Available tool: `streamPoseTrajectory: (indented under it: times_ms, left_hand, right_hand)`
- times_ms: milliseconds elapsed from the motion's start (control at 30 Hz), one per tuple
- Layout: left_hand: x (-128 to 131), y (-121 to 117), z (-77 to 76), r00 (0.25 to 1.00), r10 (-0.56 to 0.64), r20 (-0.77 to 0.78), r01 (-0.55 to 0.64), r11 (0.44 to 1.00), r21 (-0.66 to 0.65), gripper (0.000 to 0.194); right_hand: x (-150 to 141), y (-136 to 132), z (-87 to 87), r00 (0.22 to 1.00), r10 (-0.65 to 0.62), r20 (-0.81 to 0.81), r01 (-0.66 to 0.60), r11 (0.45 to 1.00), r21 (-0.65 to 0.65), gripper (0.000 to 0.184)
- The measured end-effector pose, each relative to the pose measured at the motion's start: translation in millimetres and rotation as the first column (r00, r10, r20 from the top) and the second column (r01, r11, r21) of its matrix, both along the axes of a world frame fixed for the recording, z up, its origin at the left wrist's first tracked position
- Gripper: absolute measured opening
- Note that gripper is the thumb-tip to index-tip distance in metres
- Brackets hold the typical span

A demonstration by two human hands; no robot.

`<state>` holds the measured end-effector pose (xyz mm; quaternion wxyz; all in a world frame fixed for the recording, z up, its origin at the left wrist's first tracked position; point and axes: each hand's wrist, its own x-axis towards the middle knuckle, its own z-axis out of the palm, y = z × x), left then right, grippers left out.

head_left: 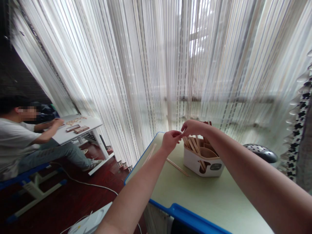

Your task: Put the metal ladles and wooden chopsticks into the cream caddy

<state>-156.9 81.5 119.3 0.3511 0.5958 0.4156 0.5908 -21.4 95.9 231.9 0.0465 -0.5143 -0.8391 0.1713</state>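
Note:
My left hand (171,139) and my right hand (193,127) meet above the table, fingertips pinched close together. Whatever thin thing lies between them is too small to make out. Just below my right hand stands a white and brown divided utensil holder (192,162), with wooden chopsticks (195,144) leaning in its left part. Darker brown sticks show at its back, partly behind my right wrist. A pair of chopsticks (179,168) lies on the tabletop between my left forearm and the holder. More pale sticks (150,152) lie left of my left forearm.
The pale green table (207,198) has a blue edge. A black perforated oval object (262,152) is behind my right forearm. Curtains (146,71) hang behind the table. At left, a person (17,139) sits at a white table (91,123) with small pieces. A white cable (92,183) crosses the floor.

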Motion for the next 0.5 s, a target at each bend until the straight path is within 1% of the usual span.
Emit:
streamPoseTrajectory:
  times_ms: [100,167,267,400,500]
  left_hand:
    - [1.0,-2.4,-2.4,1.000,0.003,-0.021,-0.004,1.000,-0.021,0.034]
    - [1.5,-4.7,-2.7,0.999,0.010,-0.050,-0.011,1.000,-0.023,0.035]
    - [1.4,-8.5,-0.8,0.995,0.068,-0.072,-0.069,0.998,-0.005,0.034]
    - [1.1,-12.1,2.7,0.987,0.117,-0.107,-0.114,0.993,0.028,0.033]
    - [1.8,-13.3,1.8,0.979,0.147,-0.138,-0.142,0.989,0.044,0.033]
  right_hand:
    - [1.4,3.0,-1.4,1.000,-0.011,-0.007,0.011,1.000,-0.022,0.039]
    - [2.6,5.2,-2.0,1.000,-0.012,-0.015,0.012,0.999,-0.042,0.040]
    - [4.6,10.8,-6.0,0.997,-0.006,-0.082,0.002,0.999,-0.049,0.037]
    - [7.0,21.6,-17.0,0.976,0.008,-0.216,-0.024,0.997,-0.074,0.030]
    - [7.4,25.9,-22.5,0.972,0.017,-0.233,-0.037,0.996,-0.081,0.027]
